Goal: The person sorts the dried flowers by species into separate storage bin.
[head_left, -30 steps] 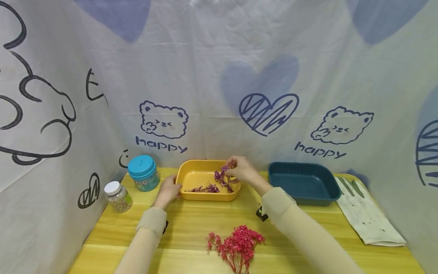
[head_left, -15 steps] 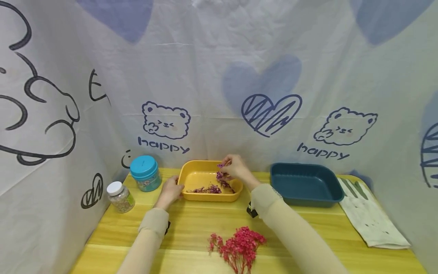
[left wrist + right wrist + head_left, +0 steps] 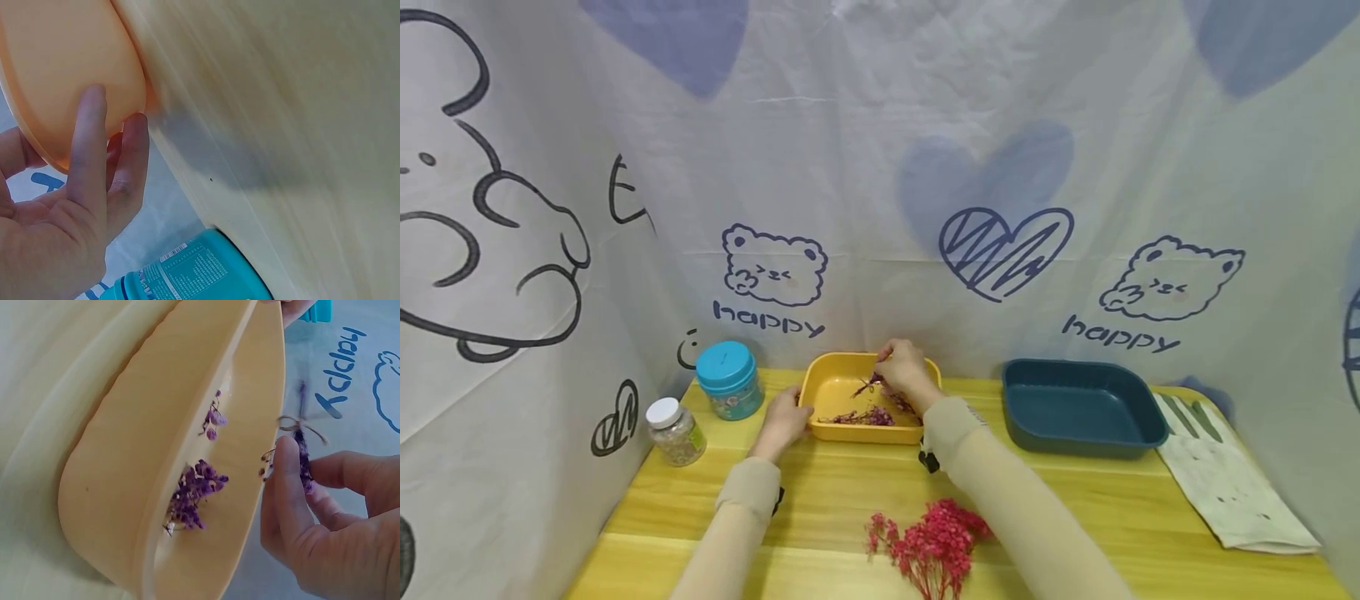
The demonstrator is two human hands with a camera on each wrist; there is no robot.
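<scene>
My left hand [image 3: 784, 423] holds the left end of a yellow plastic tray [image 3: 857, 434]. In the left wrist view the thumb is at the rim and fingers [image 3: 89, 150] lie along the outside wall. Over the tray, my right hand [image 3: 904, 368] pinches a sprig of purple dried flowers [image 3: 302, 450] between thumb and fingers, with a thin twine tie near its stem end. Other purple dried flowers [image 3: 872, 416] lie inside the tray along its front side. Part of the tray's right end is hidden behind the right hand and wrist.
Pink-red dried flowers [image 3: 936, 546] lie near the front of the wooden table. A dark blue tray [image 3: 1082, 408] stands right, beside a white patterned cloth [image 3: 1232, 492]. At left are a blue-lidded tub [image 3: 730, 382] and a white-capped jar [image 3: 677, 433]. A printed curtain hangs behind.
My right hand has moved left over the yellow tray with its purple sprig, whose stem end now points left. The left hand stays on the tray. The head view has shifted slightly.
</scene>
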